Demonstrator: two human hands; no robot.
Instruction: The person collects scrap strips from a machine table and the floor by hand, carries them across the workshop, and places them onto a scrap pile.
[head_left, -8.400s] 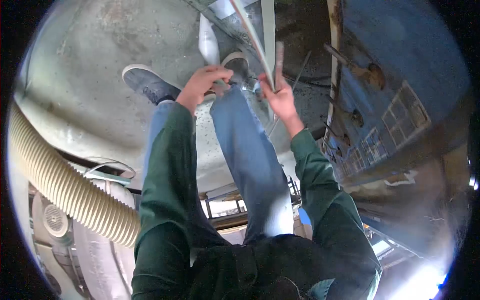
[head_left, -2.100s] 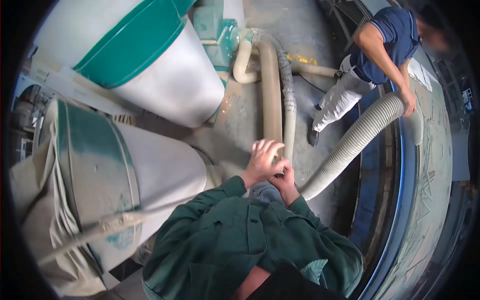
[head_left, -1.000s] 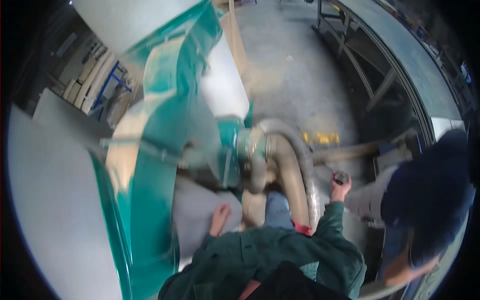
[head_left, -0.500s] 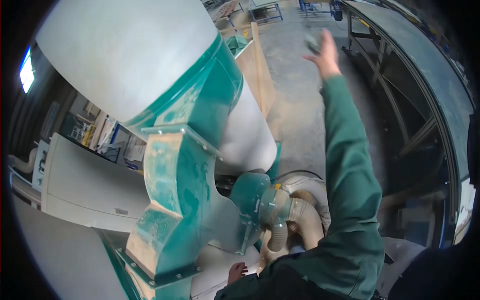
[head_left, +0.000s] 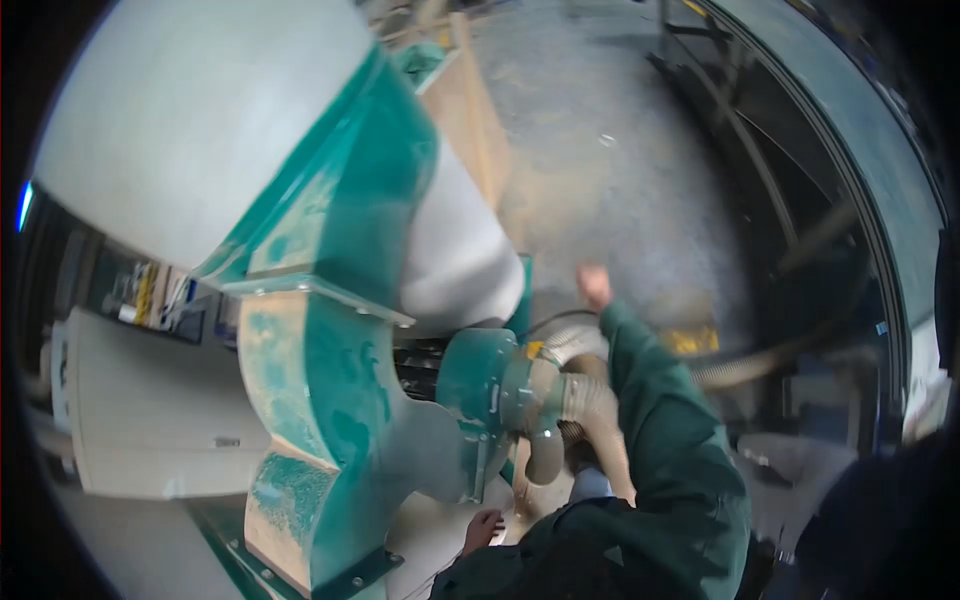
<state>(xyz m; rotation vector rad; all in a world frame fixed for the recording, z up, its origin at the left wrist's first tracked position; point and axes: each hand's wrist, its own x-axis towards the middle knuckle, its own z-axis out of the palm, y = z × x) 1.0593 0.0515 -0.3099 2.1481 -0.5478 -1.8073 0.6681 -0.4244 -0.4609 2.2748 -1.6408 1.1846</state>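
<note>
My right hand (head_left: 594, 285), at the end of a green sleeve, is over the floor beyond the hoses. It is smeared by motion, and I cannot make out its fingers or anything in them. Low in the view, my left hand (head_left: 484, 528) hangs beside the green metal duct (head_left: 345, 400), fingers loosely curled and a little apart, nothing visible in them. Between the hands is a green round blower housing (head_left: 480, 378) with ribbed hoses (head_left: 598, 405) joined to it. Above the duct rises a large whitish bag (head_left: 200, 120) with a green lower collar.
A long table or conveyor frame (head_left: 850, 170) runs along the right. Wooden boards (head_left: 470, 120) lean behind the bag. At left stands a grey cabinet (head_left: 165, 410). Sawdust and a small pale item (head_left: 607, 140) lie on the concrete floor (head_left: 570, 80).
My right arm has drawn back from far forward, where the hand was spread with a blurred greyish thing beside it. That thing no longer shows at the hand. The view has shifted.
</note>
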